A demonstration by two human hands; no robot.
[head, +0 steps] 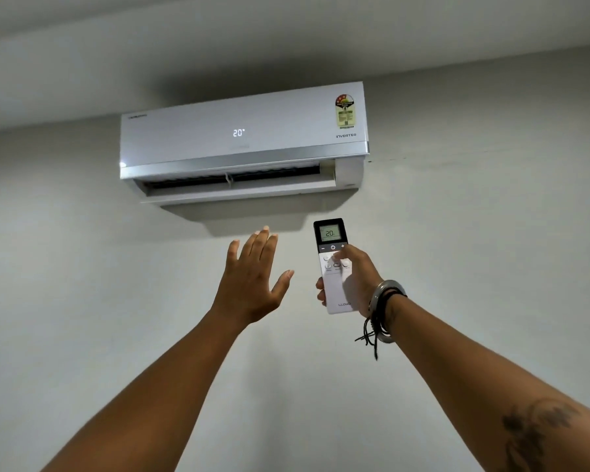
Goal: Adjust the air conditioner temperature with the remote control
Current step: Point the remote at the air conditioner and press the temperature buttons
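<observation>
Two bare arms are raised toward a white split air conditioner (pixel 242 144) mounted high on a grey wall (pixel 491 216), just under the ceiling. A white remote control (pixel 332 267) is gripped upright in the right hand (pixel 353 281): the fingers are wrapped around its lower body from behind, and the thumb (pixel 343 255) is laid across the button rows just below the dark strip with the minus, power and plus keys. Above the thumb, "20" is shown on the remote's small screen, and the same "20" is lit on the unit's front panel, well above the fingertips. The louvre (pixel 239 194) under the unit is swung open. The left hand (pixel 252 274) is held empty beside the remote, fingers spread and extended upward, touching nothing. A metal bangle (pixel 387 310) and dark cords are worn on the right wrist.
</observation>
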